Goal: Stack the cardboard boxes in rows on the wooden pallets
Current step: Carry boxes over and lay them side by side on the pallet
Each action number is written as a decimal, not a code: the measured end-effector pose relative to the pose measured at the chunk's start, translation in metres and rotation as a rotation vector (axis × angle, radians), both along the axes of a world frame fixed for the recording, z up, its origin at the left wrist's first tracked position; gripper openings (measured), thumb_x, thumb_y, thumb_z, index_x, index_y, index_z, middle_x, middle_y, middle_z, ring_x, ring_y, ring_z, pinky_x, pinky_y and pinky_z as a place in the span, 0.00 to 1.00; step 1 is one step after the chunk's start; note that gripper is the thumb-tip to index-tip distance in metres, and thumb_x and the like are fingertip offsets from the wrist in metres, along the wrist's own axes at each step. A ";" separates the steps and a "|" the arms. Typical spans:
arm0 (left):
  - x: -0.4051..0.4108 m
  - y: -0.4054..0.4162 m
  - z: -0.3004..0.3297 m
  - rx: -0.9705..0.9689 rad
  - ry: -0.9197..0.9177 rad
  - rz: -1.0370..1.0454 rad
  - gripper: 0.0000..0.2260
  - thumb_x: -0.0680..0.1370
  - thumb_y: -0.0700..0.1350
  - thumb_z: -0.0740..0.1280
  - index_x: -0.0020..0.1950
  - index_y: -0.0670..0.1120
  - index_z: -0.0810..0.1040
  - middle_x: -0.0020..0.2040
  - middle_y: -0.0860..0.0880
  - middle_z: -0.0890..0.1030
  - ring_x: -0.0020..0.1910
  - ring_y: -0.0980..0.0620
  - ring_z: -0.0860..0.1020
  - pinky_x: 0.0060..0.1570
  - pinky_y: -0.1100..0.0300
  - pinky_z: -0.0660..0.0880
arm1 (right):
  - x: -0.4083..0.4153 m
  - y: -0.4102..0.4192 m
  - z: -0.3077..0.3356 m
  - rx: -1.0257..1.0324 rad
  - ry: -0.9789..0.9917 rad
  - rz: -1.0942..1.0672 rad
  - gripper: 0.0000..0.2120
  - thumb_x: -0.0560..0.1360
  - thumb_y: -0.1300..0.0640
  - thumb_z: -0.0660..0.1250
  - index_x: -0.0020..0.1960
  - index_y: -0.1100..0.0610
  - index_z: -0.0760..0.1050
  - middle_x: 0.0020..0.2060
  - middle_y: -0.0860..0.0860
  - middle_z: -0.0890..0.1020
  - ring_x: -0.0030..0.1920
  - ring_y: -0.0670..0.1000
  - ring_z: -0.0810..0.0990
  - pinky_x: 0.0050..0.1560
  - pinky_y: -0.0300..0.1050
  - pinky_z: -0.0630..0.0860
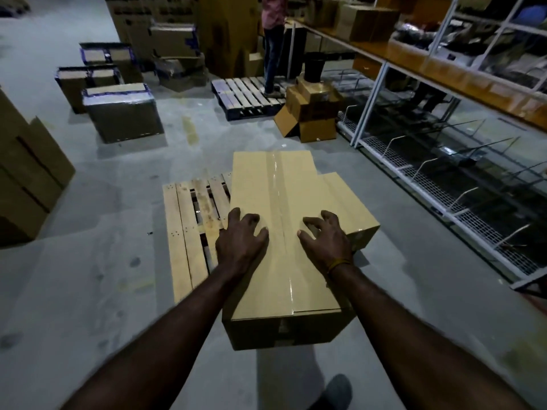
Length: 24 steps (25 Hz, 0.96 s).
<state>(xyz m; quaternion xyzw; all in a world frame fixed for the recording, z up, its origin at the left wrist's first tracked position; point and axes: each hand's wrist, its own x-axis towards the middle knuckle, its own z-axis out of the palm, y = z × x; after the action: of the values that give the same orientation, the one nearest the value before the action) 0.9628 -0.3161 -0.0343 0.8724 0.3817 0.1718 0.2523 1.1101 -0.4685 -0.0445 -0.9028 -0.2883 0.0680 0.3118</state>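
Observation:
A long taped cardboard box (pixel 278 184) lies on a light wooden pallet (pixel 189 220), its near end sticking out over the pallet's front edge. Both my hands are on its top face. My left hand (pixel 241 239) presses near the left edge with spread, slightly bent fingers. My right hand (pixel 324 239) rests to the right of the tape seam, fingers bent onto the cardboard. A second, lower cardboard box (pixel 352 208) lies right beside the first, on its right. The pallet's left slats are bare.
A dark pallet (pixel 245 97) lies further back, with a person (pixel 273 42) standing on it. Wrapped boxes (pixel 124 113) stand at the back left, open cartons (pixel 310 113) at the centre right. Metal shelving (pixel 444 119) runs along the right. Large boxes (pixel 26 179) stand at the left.

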 end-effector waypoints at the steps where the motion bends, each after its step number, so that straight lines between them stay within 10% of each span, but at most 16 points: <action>1: 0.017 -0.003 -0.004 -0.003 0.001 0.018 0.23 0.77 0.60 0.64 0.70 0.53 0.74 0.75 0.48 0.63 0.61 0.42 0.76 0.53 0.51 0.75 | 0.019 -0.001 -0.003 -0.007 -0.001 0.018 0.21 0.72 0.38 0.67 0.63 0.41 0.76 0.72 0.46 0.64 0.63 0.56 0.75 0.63 0.58 0.74; 14: 0.243 -0.007 -0.079 -0.051 0.119 0.161 0.26 0.76 0.62 0.65 0.72 0.56 0.71 0.78 0.49 0.57 0.64 0.42 0.75 0.57 0.51 0.75 | 0.269 0.022 -0.075 -0.058 0.089 0.225 0.19 0.73 0.41 0.68 0.64 0.40 0.75 0.74 0.45 0.62 0.66 0.54 0.73 0.67 0.57 0.69; 24: 0.385 0.092 -0.293 -0.136 0.133 0.230 0.23 0.75 0.60 0.67 0.69 0.59 0.73 0.79 0.53 0.57 0.67 0.44 0.73 0.59 0.51 0.73 | 0.407 0.126 -0.287 -0.100 0.138 0.211 0.19 0.73 0.44 0.70 0.64 0.42 0.76 0.74 0.46 0.63 0.68 0.52 0.72 0.68 0.55 0.67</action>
<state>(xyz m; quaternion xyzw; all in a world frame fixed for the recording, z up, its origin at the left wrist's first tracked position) 1.3479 -0.2241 -0.3275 0.8133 0.5057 0.1148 0.2638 1.5169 -0.3424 -0.3318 -0.8751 -0.3558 0.1766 0.2763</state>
